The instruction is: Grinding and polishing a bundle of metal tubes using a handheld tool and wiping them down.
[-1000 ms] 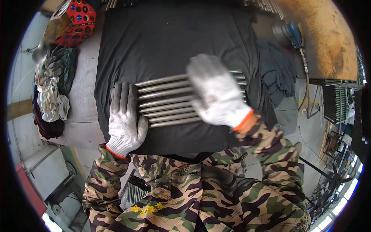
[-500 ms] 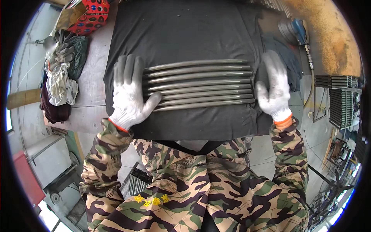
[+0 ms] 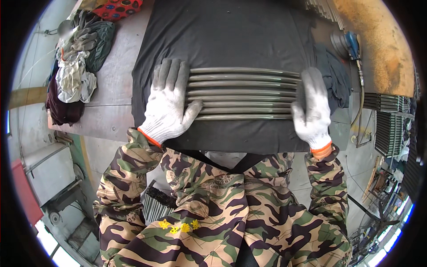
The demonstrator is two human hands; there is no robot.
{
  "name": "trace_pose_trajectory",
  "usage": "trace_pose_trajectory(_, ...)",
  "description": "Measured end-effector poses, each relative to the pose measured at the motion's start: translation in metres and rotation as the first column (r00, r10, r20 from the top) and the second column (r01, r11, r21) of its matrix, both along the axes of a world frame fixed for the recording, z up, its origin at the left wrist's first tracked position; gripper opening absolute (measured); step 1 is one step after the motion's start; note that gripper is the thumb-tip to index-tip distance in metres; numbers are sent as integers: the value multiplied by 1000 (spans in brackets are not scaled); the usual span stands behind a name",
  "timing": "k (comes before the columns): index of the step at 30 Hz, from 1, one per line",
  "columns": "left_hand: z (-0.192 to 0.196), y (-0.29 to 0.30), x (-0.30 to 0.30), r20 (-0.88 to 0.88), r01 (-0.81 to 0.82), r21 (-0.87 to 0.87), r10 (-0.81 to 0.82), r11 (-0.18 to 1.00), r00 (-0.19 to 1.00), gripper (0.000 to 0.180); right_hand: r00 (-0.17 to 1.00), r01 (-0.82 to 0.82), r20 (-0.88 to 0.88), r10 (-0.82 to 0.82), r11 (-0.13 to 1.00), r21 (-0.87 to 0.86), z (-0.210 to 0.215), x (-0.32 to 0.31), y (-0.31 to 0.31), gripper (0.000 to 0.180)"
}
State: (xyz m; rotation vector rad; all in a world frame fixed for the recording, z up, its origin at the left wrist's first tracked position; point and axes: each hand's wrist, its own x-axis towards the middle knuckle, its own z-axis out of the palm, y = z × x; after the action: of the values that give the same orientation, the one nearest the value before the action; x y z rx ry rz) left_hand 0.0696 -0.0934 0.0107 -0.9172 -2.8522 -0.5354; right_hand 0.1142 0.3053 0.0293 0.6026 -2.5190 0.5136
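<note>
Several dark, shiny metal rods [image 3: 244, 92] lie side by side across a black cloth [image 3: 231, 40], with narrow gaps between them. My left hand [image 3: 167, 104], in a white knit glove with grey fingers, lies at their left ends. Its fingers stretch away from me, and its thumb reaches over the nearer rods. At the right ends stands my right hand [image 3: 314, 109] in a matching glove, its palm side facing the rods and its thumb against the nearer ends. Neither hand is closed around a rod. The right fingers partly hide some rod ends.
A metal table [image 3: 106, 100] bears the cloth. Crumpled rags [image 3: 73, 73] lie at the left. A blue sander [image 3: 351, 44] with a hose sits at the back right beside a brown board [image 3: 378, 49]. Stacked dark bars [image 3: 389, 131] stand at the far right. More rods [image 3: 156, 209] show below the table.
My left hand has shifted right and now lies at the rods' left ends. My right hand has come up against the right ends, and the rod ends look more even. The whole view has shifted slightly.
</note>
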Motion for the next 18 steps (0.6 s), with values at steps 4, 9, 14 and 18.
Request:
trace_pose_trajectory(4, 2, -1, -1, 71, -15, 61, 11, 998, 997, 91, 995, -18, 98, -9, 965, 263, -22, -4, -55, 84)
trace_pose_trajectory(9, -7, -10, -5, 49, 15, 305, -31, 952, 998, 88, 958, -193, 241, 157, 972, 137, -24, -22, -161, 100)
trace_pose_trajectory(14, -20, -42, 14, 308, -204, 834, -126, 513, 943, 74, 926, -307, 263, 270, 946, 109, -14, -41, -250, 91)
trace_pose_trajectory(18, -25, -55, 11, 79, -81, 807, 30, 585, 996, 75, 806, -492, 381, 453, 871, 4, -10, -55, -282, 59)
